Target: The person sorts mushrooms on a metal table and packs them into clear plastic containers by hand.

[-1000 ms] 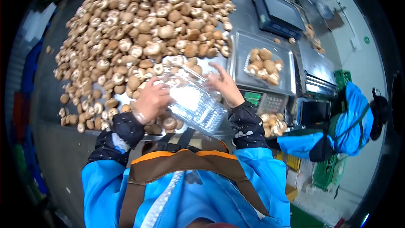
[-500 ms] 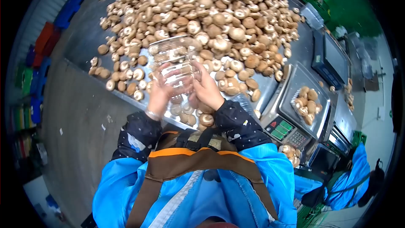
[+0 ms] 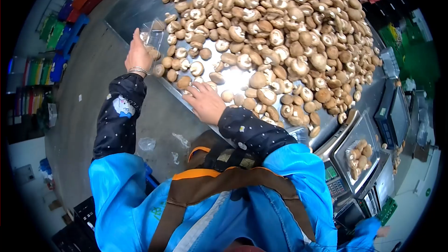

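My left hand (image 3: 138, 55) is out at the table's left edge, its fingers closed on the side of a clear plastic tray (image 3: 157, 29). The tray is tilted, and a few mushrooms show through or beside it; I cannot tell whether any lie inside. My right hand (image 3: 205, 102) reaches over the near edge of the metal table, palm down with fingers spread, its fingertips close to loose shiitake mushrooms (image 3: 196, 68). Nothing is visibly gripped in it. Beyond both hands rises a big heap of shiitake mushrooms (image 3: 280, 28).
On the right, a weighing scale (image 3: 336, 184) carries a clear tray of mushrooms (image 3: 359, 158). A dark monitor (image 3: 392, 114) stands behind it. Other people's sleeves (image 3: 366, 233) show lower right and top right. Coloured crates (image 3: 70, 32) line the far left.
My hands have parted from the clear plastic they held together. The left has carried a tray leftward to the table edge; the right has come down flat near the mushrooms. My view has shifted.
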`<state>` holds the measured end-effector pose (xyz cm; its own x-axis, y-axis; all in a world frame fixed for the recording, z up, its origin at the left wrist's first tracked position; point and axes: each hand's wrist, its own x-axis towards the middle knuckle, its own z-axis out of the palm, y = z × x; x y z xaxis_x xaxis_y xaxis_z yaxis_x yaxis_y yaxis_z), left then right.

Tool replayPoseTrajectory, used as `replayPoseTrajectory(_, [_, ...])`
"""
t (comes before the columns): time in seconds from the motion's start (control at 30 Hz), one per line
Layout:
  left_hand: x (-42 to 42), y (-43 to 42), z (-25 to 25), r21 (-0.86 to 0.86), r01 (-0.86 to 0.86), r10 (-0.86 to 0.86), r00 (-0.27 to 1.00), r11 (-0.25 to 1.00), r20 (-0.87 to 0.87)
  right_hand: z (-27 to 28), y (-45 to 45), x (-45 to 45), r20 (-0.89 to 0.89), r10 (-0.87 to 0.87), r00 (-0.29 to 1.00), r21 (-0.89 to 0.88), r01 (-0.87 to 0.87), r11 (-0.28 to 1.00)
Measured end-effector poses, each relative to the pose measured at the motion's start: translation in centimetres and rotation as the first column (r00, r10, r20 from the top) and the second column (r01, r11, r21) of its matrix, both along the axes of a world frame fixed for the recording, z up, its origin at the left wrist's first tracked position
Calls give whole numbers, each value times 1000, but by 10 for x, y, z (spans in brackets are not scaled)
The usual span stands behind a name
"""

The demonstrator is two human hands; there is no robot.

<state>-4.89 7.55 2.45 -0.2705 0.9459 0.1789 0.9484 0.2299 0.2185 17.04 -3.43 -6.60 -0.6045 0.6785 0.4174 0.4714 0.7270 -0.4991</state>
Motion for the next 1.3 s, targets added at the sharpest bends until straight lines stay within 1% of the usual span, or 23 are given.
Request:
replayPoseTrajectory(0.13, [-32, 8, 4, 33, -36, 36, 999, 999, -7, -6, 39, -35, 36, -8, 999, 24, 7, 1000])
replayPoseTrajectory(0.23, [-31, 7, 2, -82, -90, 93, 995, 993, 30, -13, 66, -73, 57, 19, 998, 100, -25, 995])
replayPoseTrajectory(0.3, [-24, 6, 9, -30, -111, 110, 994, 993, -19, -22, 83, -106, 106, 14, 994, 122, -27, 992])
replayPoseTrajectory(0.33, [-25, 8, 15, 6, -113, 113, 992, 994, -46, -24, 90, -122, 145, 7, 989, 61, -16, 998])
replayPoseTrajectory(0.4, [-41, 18, 26, 78, -163, 169, 982, 984, -86, -34, 103, -151, 124, -70, 990, 167, 49, 985])
replayPoseTrajectory(0.47, [-61, 24, 29, 152, -146, 156, 986, 977, -56, -49, 113, -161, 212, -57, 976, 72, 43, 996])
replayPoseTrajectory(0.5, [-66, 25, 25, 137, -144, 153, 987, 980, -50, -50, 116, -165, 255, -46, 966, 20, 42, 999])
replayPoseTrajectory(0.53, [-69, 25, 18, 119, -143, 149, 988, 983, -43, -52, 119, -164, 218, -24, 976, -3, 25, 1000])
replayPoseTrajectory(0.6, [-57, 14, 4, -38, -95, 96, 995, 995, 1, -56, 123, -150, 154, 31, 988, -42, -25, 999])
replayPoseTrajectory(0.73, [-20, 2, -19, -199, -88, 105, 992, 976, 74, -52, 129, -103, 359, -11, 933, 16, 6, 1000])
replayPoseTrajectory(0.77, [-15, 2, -28, -214, -96, 111, 992, 972, 60, -53, 129, -91, 335, -47, 941, 23, 42, 999])
replayPoseTrajectory(0.8, [-12, 3, -40, -230, -100, 113, 993, 968, 45, -42, 125, -77, 359, -59, 932, -83, 94, 992])
replayPoseTrajectory(0.87, [-6, 9, -51, -292, -117, 126, 992, 949, 12, -41, 121, -52, 361, -41, 932, 1, 44, 999])
replayPoseTrajectory(0.9, [-1, 10, -53, -326, -123, 129, 992, 937, -3, -42, 115, -44, 371, -75, 925, 25, 71, 997])
replayPoseTrajectory(0.93, [10, 12, -37, -421, -131, 192, 976, 897, 106, -44, 111, -36, 381, -110, 918, 53, 97, 994])
replayPoseTrajectory(0.97, [18, 16, -38, -410, -160, 238, 960, 898, 146, -47, 108, -28, 373, -121, 920, 70, 102, 992])
replayPoseTrajectory(1.0, [25, 20, -40, -396, -188, 279, 942, 899, 185, -41, 107, -20, 446, -119, 887, 68, 99, 993])
replayPoseTrajectory(1.07, [31, 33, -55, -497, -82, 269, 909, 864, 318, -25, 102, -6, 577, -119, 808, 60, 104, 993])
replayPoseTrajectory(1.1, [34, 35, -70, -541, -25, 272, 884, 840, 381, -22, 98, 1, 576, -108, 810, 37, 106, 994])
replayPoseTrajectory(1.13, [46, 29, -96, -514, -29, 306, 833, 857, 461, -20, 95, 6, 572, -124, 811, 62, 108, 992])
replayPoseTrajectory(1.2, [80, -2, -81, -404, -24, 192, 905, 914, 381, -20, 91, 14, 564, -153, 811, 111, 109, 988])
replayPoseTrajectory(1.23, [97, -14, -72, -428, -2, 200, 887, 904, 417, -15, 90, 16, 555, -149, 819, 81, 125, 989])
replayPoseTrajectory(1.3, [126, -17, -73, -474, 29, 221, 858, 880, 464, -4, 84, 29, 369, -171, 914, -11, 188, 982])
